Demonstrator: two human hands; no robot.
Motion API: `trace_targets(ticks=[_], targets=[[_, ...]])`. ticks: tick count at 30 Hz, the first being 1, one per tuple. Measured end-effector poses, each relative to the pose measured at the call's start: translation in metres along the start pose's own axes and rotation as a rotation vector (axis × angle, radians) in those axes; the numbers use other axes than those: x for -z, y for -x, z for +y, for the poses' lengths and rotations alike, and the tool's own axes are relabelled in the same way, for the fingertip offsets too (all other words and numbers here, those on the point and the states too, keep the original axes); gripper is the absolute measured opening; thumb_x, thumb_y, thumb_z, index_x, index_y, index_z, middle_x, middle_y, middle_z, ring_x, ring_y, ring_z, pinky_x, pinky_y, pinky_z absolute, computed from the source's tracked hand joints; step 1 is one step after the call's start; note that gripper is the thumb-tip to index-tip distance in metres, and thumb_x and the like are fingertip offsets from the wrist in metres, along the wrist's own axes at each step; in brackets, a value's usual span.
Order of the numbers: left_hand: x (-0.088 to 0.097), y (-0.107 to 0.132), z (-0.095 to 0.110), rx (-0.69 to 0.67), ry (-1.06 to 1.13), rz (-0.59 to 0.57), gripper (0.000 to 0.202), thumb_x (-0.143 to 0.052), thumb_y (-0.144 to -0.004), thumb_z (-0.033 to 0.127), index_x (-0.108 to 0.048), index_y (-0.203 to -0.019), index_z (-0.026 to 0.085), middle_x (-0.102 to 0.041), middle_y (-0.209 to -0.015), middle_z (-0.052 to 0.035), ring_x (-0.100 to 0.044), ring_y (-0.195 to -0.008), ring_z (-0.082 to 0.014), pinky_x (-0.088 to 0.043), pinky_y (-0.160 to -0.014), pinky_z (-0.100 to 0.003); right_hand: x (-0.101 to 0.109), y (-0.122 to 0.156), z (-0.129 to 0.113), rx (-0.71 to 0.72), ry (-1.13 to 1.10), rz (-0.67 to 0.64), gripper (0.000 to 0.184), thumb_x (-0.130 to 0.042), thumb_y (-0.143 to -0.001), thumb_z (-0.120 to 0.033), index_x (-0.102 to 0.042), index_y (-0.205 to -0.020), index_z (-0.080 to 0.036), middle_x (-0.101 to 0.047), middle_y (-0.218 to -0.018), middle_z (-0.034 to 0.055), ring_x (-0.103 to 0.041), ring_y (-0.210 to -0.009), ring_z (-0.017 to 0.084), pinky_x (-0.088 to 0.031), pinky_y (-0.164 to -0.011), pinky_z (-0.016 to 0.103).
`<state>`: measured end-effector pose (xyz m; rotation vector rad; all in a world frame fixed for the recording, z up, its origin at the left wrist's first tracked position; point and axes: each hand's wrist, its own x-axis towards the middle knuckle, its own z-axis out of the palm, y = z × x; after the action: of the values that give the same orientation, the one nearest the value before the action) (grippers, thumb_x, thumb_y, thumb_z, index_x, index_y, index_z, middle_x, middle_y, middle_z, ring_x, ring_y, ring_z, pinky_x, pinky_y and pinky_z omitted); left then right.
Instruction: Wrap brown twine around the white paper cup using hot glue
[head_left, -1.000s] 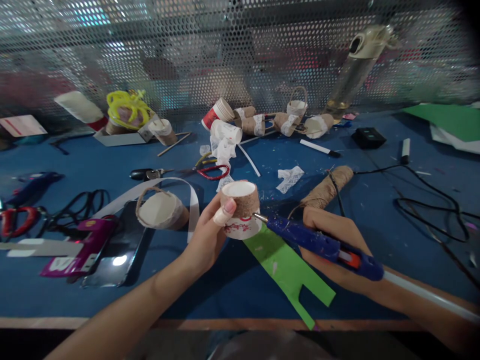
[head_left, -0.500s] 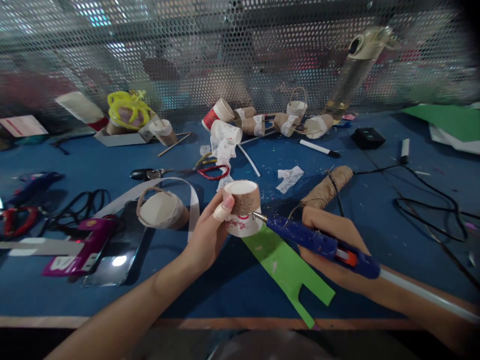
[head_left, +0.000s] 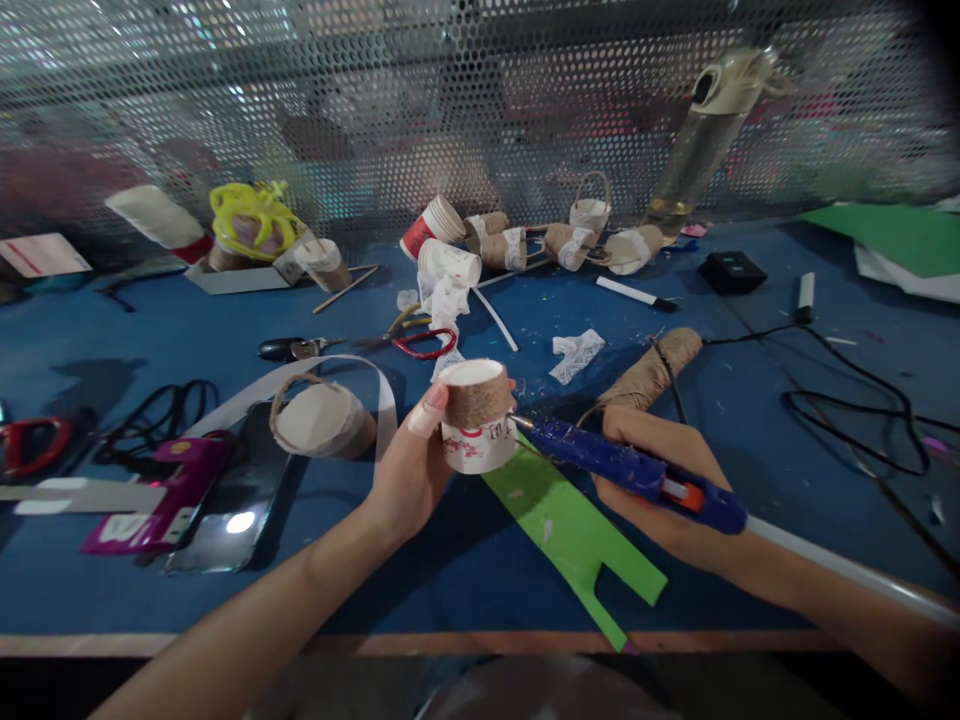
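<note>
My left hand [head_left: 411, 470] is closed around a small paper cup [head_left: 480, 450], its upper part wrapped in brown twine and its lower part white with a pink print. A bandage covers the thumb. In my right hand [head_left: 667, 450] is a blue glue gun [head_left: 615, 462] with a white glue stick coming out of its back end. The nozzle meets or nearly meets the cup's right side, just below the twine. Beyond the right hand lies a roll of brown twine [head_left: 660, 365]. Under the cup, a green cut strip [head_left: 574, 535] rests on the blue table.
Left of the cup stand a twine-handled cup [head_left: 319, 420], a phone [head_left: 232, 510] and a purple glue gun [head_left: 161, 490]. Red-handled scissors [head_left: 426, 343] and lace scraps [head_left: 576, 354] lie ahead. Several wrapped cups [head_left: 570, 245] and a bottle [head_left: 697, 150] line the mesh panel. Black cable [head_left: 855, 400] loops at right.
The cup has turned a little in my left hand, bringing more print into view. The glue gun's tip has shifted slightly along its side. At far left, a blue object has gone from the table.
</note>
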<state>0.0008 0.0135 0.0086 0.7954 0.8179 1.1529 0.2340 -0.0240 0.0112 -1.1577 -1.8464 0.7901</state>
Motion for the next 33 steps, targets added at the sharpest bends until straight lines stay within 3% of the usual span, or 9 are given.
trace_targets(ticks=[6,13,21,28,33], targets=[[0.0054,-0.0021,-0.0044,-0.001,-0.006,0.027,0.045,-0.073,-0.088,0.052,-0.075,-0.118,0.018,-0.079,-0.116,-0.0114,-0.069,-0.122,-0.035,-0.054,-0.105,-0.046,0.0004,0.0001,0.0003,0.002,-0.011,-0.005,0.033,-0.062,-0.078,-0.001,-0.039,-0.07,-0.024,-0.045,-0.068,-0.0039,-0.044,-0.06,0.013,-0.03,-0.056,0.031],[-0.0007,-0.0008,0.002,0.054,0.012,0.05,0.046,-0.075,-0.085,0.053,-0.078,-0.113,0.017,-0.081,-0.108,-0.0116,-0.07,-0.119,-0.0364,-0.055,-0.103,-0.046,0.0019,0.0007,0.0048,-0.029,-0.011,-0.029,0.03,-0.063,-0.078,-0.003,-0.043,-0.071,-0.024,-0.046,-0.068,-0.0037,-0.046,-0.06,0.013,-0.032,-0.055,0.03],[0.0064,-0.0027,-0.0053,0.057,0.036,0.006,0.038,-0.073,-0.089,0.047,-0.078,-0.112,0.017,-0.08,-0.112,-0.011,-0.07,-0.12,-0.0343,-0.053,-0.105,-0.045,-0.0006,0.0011,-0.0004,0.014,-0.037,-0.043,0.034,-0.062,-0.086,-0.009,-0.035,-0.071,-0.024,-0.041,-0.068,-0.0032,-0.04,-0.059,0.013,-0.029,-0.055,0.031],[0.0009,-0.002,0.0001,0.091,0.033,0.093,0.038,-0.077,-0.084,0.05,-0.08,-0.104,0.018,-0.082,-0.091,-0.0083,-0.073,-0.112,-0.0347,-0.055,-0.102,-0.047,0.002,-0.0005,0.0024,0.002,-0.031,-0.027,0.03,-0.061,-0.083,-0.005,-0.041,-0.071,-0.024,-0.044,-0.069,-0.0035,-0.042,-0.06,0.013,-0.031,-0.057,0.03],[0.0005,-0.0023,0.0014,0.08,0.042,0.086,0.04,-0.076,-0.085,0.053,-0.079,-0.103,0.018,-0.082,-0.098,-0.01,-0.071,-0.116,-0.0358,-0.054,-0.104,-0.047,0.0021,-0.0004,0.0049,0.005,-0.044,-0.026,0.03,-0.062,-0.083,-0.005,-0.042,-0.072,-0.023,-0.044,-0.069,-0.0042,-0.043,-0.06,0.012,-0.032,-0.057,0.03]])
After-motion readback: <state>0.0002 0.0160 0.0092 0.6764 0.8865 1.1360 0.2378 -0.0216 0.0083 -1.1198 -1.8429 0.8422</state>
